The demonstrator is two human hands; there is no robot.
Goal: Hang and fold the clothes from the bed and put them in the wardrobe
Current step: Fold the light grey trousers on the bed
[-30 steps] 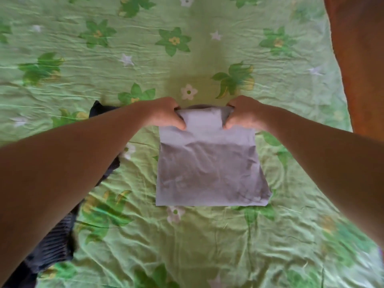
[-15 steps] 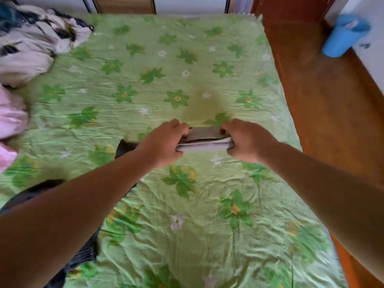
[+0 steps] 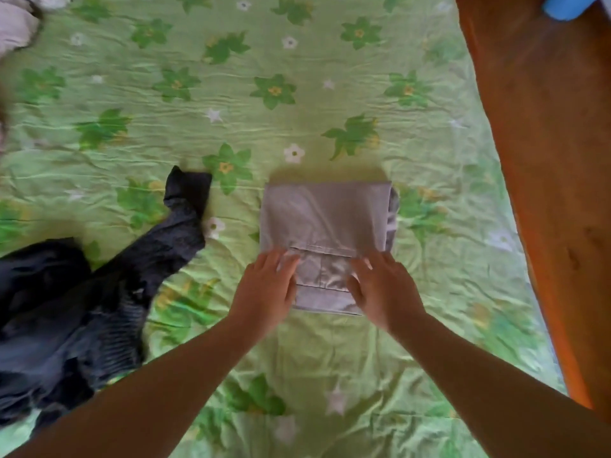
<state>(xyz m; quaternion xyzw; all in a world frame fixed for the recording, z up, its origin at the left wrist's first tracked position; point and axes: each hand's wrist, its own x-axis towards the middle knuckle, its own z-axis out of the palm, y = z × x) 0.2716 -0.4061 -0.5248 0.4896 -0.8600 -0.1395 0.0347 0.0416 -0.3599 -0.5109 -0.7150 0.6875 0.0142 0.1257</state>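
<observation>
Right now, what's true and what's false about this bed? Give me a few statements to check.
1. The grey garment lies folded on the bed. True.
2. The left hand and the right hand rest flat on its near edge. True.
3. The dark garment is folded too. False: it lies rumpled, left of the grey one.
4. The right hand grips a hanger. False: it holds nothing.

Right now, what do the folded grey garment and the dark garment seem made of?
Grey folded garment: thin woven cloth, probably cotton blend, slight sheen, stitched hems. Dark garment: soft matte fabric, partly ribbed, maybe knit.
</observation>
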